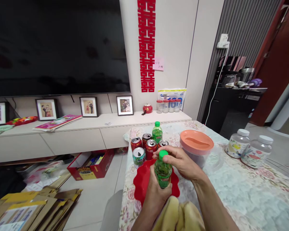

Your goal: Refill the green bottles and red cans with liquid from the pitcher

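A green plastic bottle point(162, 175) with a green cap stands upright in my left hand point(156, 192), which is wrapped round its lower body. The fingers of my right hand point(180, 160) are closed on the cap at the top. Below the bottle lies a red scalloped plate point(141, 183). Just beyond it stand several drink cans, among them a red can point(151, 149) and a green-and-white can point(138, 156). Behind the cans is a second green bottle point(157, 132) with its cap on. A yellow cloth point(180, 215) shows below my wrists.
On the flowered tablecloth point(262, 192), a tub with an orange lid point(197, 140) stands right of the cans. Two white-capped jars point(256, 152) are farther right. Flattened cardboard point(38, 208) and a red box point(92, 166) lie on the floor at left.
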Demonstrator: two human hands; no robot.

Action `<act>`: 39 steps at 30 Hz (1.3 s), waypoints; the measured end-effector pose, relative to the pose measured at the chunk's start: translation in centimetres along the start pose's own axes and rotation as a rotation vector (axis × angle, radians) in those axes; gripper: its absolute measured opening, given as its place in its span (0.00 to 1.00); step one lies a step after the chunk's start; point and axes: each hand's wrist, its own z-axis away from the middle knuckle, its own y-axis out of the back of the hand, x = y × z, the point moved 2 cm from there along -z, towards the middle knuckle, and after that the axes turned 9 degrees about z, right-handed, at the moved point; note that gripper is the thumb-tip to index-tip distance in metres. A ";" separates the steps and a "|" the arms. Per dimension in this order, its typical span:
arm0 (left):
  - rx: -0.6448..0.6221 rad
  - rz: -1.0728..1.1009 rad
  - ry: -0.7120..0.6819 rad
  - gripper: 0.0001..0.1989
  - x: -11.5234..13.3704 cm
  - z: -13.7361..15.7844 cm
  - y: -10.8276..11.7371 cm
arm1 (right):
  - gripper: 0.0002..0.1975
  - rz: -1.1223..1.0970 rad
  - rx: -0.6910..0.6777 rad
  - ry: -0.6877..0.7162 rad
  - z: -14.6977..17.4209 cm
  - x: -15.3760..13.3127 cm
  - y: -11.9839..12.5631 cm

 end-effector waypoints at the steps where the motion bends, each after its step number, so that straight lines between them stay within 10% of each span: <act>1: 0.006 -0.002 -0.002 0.28 -0.1 -0.1 -0.1 | 0.17 0.025 0.026 -0.002 -0.1 -0.2 -0.1; 10: 0.088 -0.128 0.075 0.32 -1.3 -0.2 -0.8 | 0.10 0.142 0.367 -0.087 -0.9 -0.3 -1.6; 23: -0.323 0.124 0.187 0.23 4.9 0.7 0.5 | 0.26 -0.375 0.013 -0.031 0.6 -0.7 -0.1; 34: 0.049 -0.270 0.122 0.23 5.1 -0.2 1.2 | 0.20 -0.249 0.411 -0.057 -0.7 -0.4 -1.8; 39: -0.180 -0.109 0.166 0.24 5.1 -0.6 1.8 | 0.25 -0.357 0.247 -0.047 -0.5 -0.9 -1.7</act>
